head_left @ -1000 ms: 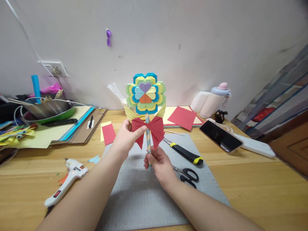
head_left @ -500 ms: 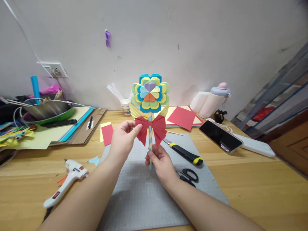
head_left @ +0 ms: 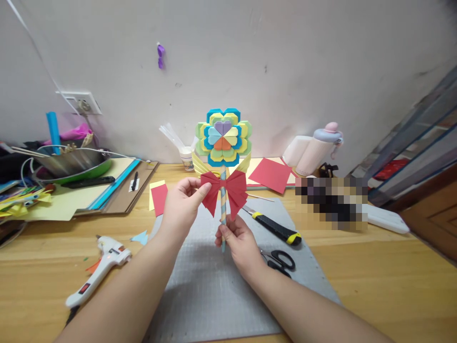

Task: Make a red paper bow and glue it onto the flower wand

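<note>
Grey cutting mat (head_left: 214,290), lower centre. Paper flower (head_left: 223,137), centre frame, held upright above the mat. Left hand (head_left: 182,207): fingertips pinching left wing of red bow (head_left: 235,190). Right hand (head_left: 239,244): closed round lower end of striped stick (head_left: 223,220). Glue gun (head_left: 100,267), lower left.

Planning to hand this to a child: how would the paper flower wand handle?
Probably light: the right hand pinches the striped paper stick low, yet it stands upright. The layered multicoloured paper flower and red paper bow likely crush easily.
</note>
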A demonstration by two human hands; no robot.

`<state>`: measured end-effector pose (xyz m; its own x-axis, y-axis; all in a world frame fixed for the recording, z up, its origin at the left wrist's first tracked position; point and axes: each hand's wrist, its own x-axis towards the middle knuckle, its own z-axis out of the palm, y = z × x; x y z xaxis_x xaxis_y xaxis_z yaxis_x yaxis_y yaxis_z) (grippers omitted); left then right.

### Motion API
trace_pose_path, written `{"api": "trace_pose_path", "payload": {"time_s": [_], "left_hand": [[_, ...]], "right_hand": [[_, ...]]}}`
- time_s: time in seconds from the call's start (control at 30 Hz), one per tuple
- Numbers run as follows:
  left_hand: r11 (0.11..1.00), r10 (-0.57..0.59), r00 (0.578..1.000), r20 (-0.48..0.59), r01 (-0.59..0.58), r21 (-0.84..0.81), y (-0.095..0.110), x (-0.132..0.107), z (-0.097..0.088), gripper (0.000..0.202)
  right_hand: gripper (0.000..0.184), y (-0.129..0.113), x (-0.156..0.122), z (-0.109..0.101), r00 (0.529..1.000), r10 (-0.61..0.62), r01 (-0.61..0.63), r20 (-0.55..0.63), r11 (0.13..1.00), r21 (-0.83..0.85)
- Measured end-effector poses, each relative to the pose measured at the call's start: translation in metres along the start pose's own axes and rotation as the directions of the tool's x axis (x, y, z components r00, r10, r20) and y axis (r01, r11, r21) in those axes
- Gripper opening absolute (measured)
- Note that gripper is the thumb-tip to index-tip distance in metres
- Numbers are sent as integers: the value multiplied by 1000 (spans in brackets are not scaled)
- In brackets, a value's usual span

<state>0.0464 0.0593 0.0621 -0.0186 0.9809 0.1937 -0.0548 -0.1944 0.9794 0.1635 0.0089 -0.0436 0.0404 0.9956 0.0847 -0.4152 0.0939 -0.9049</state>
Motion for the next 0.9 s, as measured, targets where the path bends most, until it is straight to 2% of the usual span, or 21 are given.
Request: {"api": "trace_pose_path", "payload": {"time_s": [0.13,0.2,0.3,0.4,0.53,0.9], "left_hand": [[1000,11,1000,-11,-11,10,-4,2,0,28],[999,37,997,-69,-36,16,-8,3,0,33],[998,55,987,-152,-55,7,-11,3,2,51],[999,-24,997,-68,20,-46,-9,1,6,58],[987,-138,988,75,143,-68,-4,-3,9,41],[974,-198,977,82,205,-94,-5,-1,4,38]], "right_hand": [[29,1,0,-1,1000,3,-3,-1,1000,7],[30,2,0,-1,1000,4,-4,-3,1000,14],[30,2,-1,0,1000,9,-10,3,1000,24],[31,3,-2,1,1000,16,-17,23,999,27],[34,5,-2,1,999,23,-24,42,999,30],[35,5,-3,2,997,20,-21,76,1000,13]]}}
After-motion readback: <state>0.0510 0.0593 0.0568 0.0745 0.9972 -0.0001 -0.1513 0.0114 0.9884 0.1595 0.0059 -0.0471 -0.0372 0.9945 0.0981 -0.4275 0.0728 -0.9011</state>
